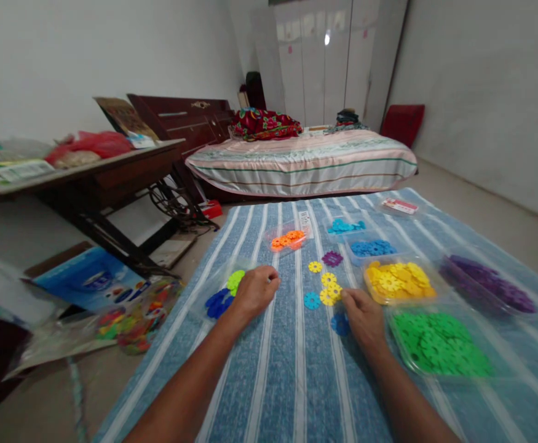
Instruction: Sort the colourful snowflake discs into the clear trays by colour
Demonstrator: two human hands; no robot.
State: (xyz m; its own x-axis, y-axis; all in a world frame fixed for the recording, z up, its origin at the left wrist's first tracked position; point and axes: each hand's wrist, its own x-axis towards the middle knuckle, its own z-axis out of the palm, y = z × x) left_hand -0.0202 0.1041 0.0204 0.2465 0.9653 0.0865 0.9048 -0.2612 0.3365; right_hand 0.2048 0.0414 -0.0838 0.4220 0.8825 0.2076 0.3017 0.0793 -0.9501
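Observation:
My right hand (364, 315) is closed, its fingertips at the edge of a yellow notched plastic disc (335, 291) in a small cluster of yellow discs on the cloth. Beside that hand lies a dark blue disc (340, 324). A light blue disc (312, 300), a single yellow disc (315, 266) and a purple disc (332, 258) lie around the cluster. My left hand (257, 290) has its fingers curled together; what they hold, if anything, is hidden. It is over the right side of a clear tray (198, 303) with lime green and dark blue discs.
Clear tubs of yellow (400, 280), green (441, 344), purple (490, 284) and blue discs (372, 248) stand to the right. Orange discs (288, 240) and light blue discs (346, 226) sit farther back. The striped cloth (278, 375) covers the table; a bed (305, 163) stands beyond.

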